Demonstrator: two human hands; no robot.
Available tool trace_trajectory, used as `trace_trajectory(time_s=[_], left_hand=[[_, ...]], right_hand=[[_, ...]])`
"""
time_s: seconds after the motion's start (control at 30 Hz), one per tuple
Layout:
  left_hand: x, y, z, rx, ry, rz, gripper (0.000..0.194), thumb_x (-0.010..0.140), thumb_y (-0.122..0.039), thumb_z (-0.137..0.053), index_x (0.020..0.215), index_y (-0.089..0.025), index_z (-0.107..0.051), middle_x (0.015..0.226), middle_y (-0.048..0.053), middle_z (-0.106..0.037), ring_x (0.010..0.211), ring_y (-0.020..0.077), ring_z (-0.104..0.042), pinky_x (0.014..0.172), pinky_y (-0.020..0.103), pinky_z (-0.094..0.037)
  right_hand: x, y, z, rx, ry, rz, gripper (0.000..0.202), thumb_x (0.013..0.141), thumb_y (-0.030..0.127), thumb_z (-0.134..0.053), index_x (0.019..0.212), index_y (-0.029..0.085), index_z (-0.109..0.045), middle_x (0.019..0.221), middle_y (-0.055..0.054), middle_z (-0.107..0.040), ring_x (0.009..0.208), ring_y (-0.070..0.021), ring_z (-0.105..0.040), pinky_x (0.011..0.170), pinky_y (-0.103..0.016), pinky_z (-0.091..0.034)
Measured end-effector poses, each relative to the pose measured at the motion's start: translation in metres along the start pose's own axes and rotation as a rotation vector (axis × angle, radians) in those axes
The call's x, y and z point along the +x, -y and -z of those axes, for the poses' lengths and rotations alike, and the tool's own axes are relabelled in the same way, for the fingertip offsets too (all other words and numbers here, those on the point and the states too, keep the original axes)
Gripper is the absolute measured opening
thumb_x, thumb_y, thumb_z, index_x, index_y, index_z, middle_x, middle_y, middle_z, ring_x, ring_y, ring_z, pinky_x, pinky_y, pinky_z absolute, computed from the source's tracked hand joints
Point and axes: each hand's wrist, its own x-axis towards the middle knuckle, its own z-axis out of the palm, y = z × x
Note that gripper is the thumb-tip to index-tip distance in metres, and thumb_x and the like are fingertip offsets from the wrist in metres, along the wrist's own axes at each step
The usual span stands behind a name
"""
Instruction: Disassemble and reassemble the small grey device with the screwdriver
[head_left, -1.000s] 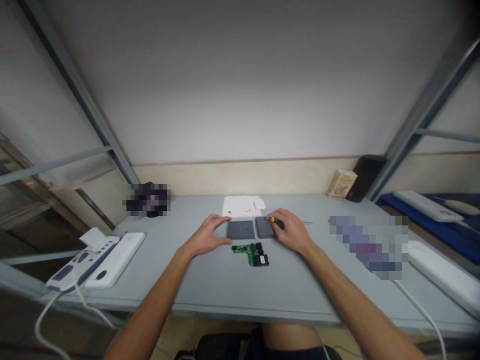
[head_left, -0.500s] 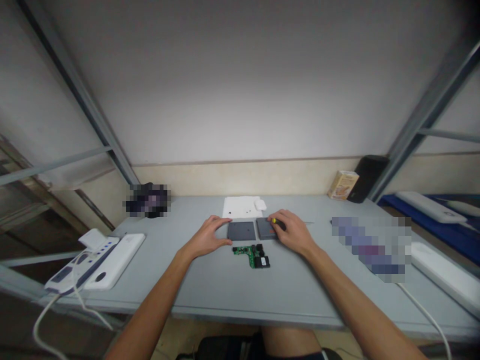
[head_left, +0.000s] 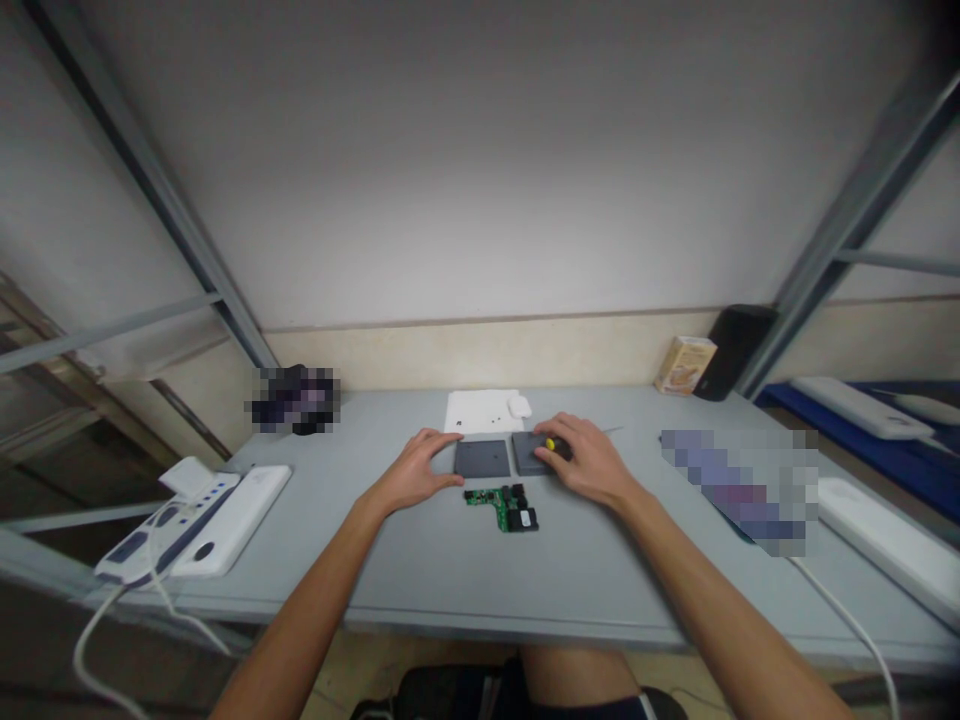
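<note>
A flat dark grey plastic cover (head_left: 482, 460) lies on the table. My left hand (head_left: 411, 472) holds its left side, fingers at the upper corner and thumb at the lower one. Just right of it is a thicker dark grey case half (head_left: 527, 455), close beside the cover. My right hand (head_left: 589, 458) has its fingertips on this case half. In the same hand is a screwdriver (head_left: 553, 444) with a yellow-ended handle; its thin shaft points away to the right. Nearer to me lies a green circuit board (head_left: 501, 506) with black connectors.
A white sheet (head_left: 472, 408) with small dark bits, perhaps screws, and a white earbud-like case (head_left: 519, 406) sit behind. Power strips (head_left: 161, 530) with cables stand left. A small box (head_left: 685, 365) and a black speaker-like object (head_left: 731, 350) stand back right. Blurred items lie on both sides.
The right fingers have shifted slightly over the case half, and the screwdriver has turned a little. The left hand stays on the cover. The camera view has moved slightly.
</note>
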Motion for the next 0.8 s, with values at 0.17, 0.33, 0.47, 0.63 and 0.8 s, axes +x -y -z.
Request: trace_trajectory(time_s=[0.17, 0.33, 0.47, 0.63, 0.8], left_hand=[[0.0006, 0.0001, -0.0026, -0.005, -0.008, 0.019, 0.067, 0.078, -0.043, -0.084, 0.140, -0.030, -0.059, 0.123, 0.009, -0.057, 0.120, 0.0277, -0.055, 0.112, 0.048, -0.043], [0.0006, -0.0022, -0.0023, -0.002, -0.009, 0.026, 0.068, 0.078, -0.042, -0.084, 0.140, -0.029, -0.059, 0.123, 0.009, -0.057, 0.120, 0.0270, -0.055, 0.112, 0.046, -0.044], [0.0007, -0.0028, -0.0031, 0.001, -0.023, 0.019, 0.067, 0.079, -0.041, -0.084, 0.140, -0.030, -0.059, 0.123, 0.008, -0.059, 0.121, 0.0269, -0.056, 0.112, 0.046, -0.044], [0.0008, -0.0009, -0.0044, -0.003, -0.022, 0.000, 0.067, 0.080, -0.042, -0.083, 0.140, -0.029, -0.058, 0.124, 0.008, -0.061, 0.122, 0.0269, -0.055, 0.113, 0.046, -0.043], [0.0008, 0.0015, -0.0052, -0.004, -0.021, 0.003, 0.066, 0.080, -0.044, -0.083, 0.140, -0.030, -0.058, 0.125, 0.008, -0.060, 0.121, 0.0262, -0.055, 0.112, 0.045, -0.044]], right_hand=[[0.0000, 0.0032, -0.0057, -0.021, 0.032, 0.006, 0.015, 0.093, 0.036, -0.064, 0.102, 0.025, -0.071, 0.104, -0.005, -0.069, 0.095, -0.0222, -0.064, 0.087, -0.036, -0.045], [-0.0003, 0.0032, -0.0063, -0.027, 0.032, -0.002, 0.013, 0.093, 0.035, -0.064, 0.100, 0.025, -0.071, 0.103, -0.005, -0.069, 0.094, -0.0217, -0.064, 0.086, -0.036, -0.045], [-0.0003, 0.0030, -0.0054, -0.035, 0.028, -0.007, 0.013, 0.093, 0.034, -0.064, 0.100, 0.025, -0.072, 0.102, -0.004, -0.069, 0.094, -0.0215, -0.065, 0.086, -0.036, -0.045], [-0.0001, 0.0024, -0.0059, -0.049, 0.019, -0.015, 0.013, 0.093, 0.033, -0.063, 0.099, 0.026, -0.072, 0.102, -0.004, -0.069, 0.095, -0.0218, -0.065, 0.085, -0.036, -0.045], [-0.0002, 0.0015, -0.0085, -0.049, 0.017, -0.020, 0.012, 0.094, 0.032, -0.062, 0.099, 0.026, -0.071, 0.102, -0.004, -0.069, 0.094, -0.0219, -0.065, 0.085, -0.036, -0.045]])
